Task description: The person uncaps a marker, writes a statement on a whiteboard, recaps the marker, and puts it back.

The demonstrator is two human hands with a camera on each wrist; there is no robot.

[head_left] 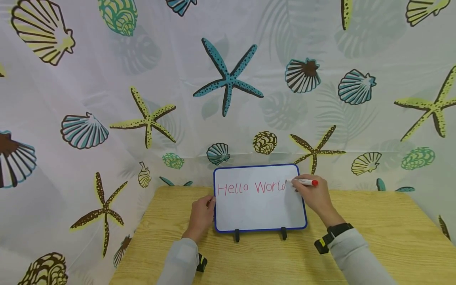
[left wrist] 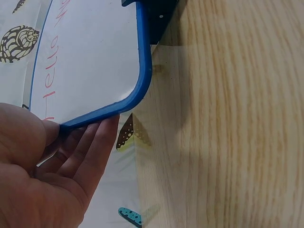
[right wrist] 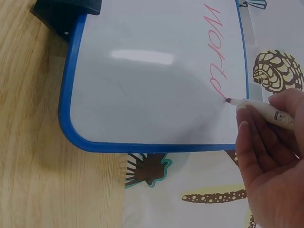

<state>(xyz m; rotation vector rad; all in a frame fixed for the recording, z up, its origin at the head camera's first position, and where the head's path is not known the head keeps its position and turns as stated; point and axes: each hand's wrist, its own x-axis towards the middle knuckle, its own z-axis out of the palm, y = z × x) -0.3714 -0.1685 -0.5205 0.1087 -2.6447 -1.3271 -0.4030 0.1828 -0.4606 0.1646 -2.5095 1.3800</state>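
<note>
A small whiteboard (head_left: 260,209) with a blue frame stands upright on the table, with "Hello World" written across it in red. The left hand (head_left: 202,215) grips its left edge; in the left wrist view the thumb lies over the front and the fingers (left wrist: 92,152) reach behind the frame. Near the right edge, the right hand (head_left: 315,194) pinches a white marker (head_left: 303,181) with a red end. In the right wrist view the marker's tip (right wrist: 229,100) is at the stroke of the "d".
Two black feet (head_left: 237,235) hold up the board's lower edge. The wood-grain table (head_left: 249,261) stretches to both sides and in front. Behind it hangs a white curtain (head_left: 178,67) printed with starfish and shells. Each wrist carries a black strap with a small device (head_left: 322,244).
</note>
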